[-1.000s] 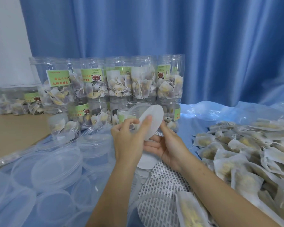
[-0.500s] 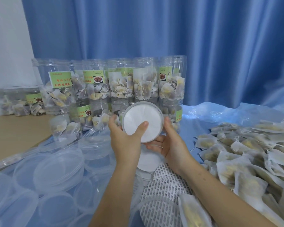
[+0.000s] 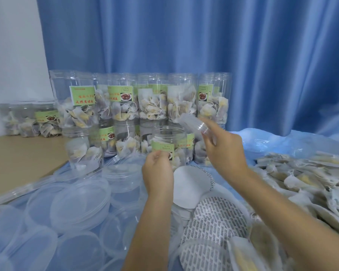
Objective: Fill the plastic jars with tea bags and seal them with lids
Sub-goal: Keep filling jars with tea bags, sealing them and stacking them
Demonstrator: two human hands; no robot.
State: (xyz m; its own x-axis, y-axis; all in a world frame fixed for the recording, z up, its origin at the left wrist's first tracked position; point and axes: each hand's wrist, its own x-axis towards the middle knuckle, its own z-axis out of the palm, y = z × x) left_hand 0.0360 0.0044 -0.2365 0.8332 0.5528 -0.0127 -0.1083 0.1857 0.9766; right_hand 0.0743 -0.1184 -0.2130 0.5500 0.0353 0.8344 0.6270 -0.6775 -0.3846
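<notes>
An open clear jar (image 3: 170,138) with a green label and some tea bags inside stands in front of the stacked jars. My left hand (image 3: 158,173) is at its lower front left, thumb and fingers curled against its wall. My right hand (image 3: 223,151) pinches a clear lid (image 3: 193,124) by its rim. The lid is tilted and held above and to the right of the jar mouth, apart from it. Loose tea bags (image 3: 301,177) lie heaped on the right.
Two tiers of filled jars (image 3: 125,102) stand behind, against a blue curtain. Loose clear lids (image 3: 76,200) cover the near left. White liner discs (image 3: 188,184) and printed seal discs (image 3: 217,220) lie under my arms. The bare brown tabletop (image 3: 18,157) shows at far left.
My left hand left the lid and dropped to the jar. My right hand swung the lid, now edge-on, up and right over the jar.
</notes>
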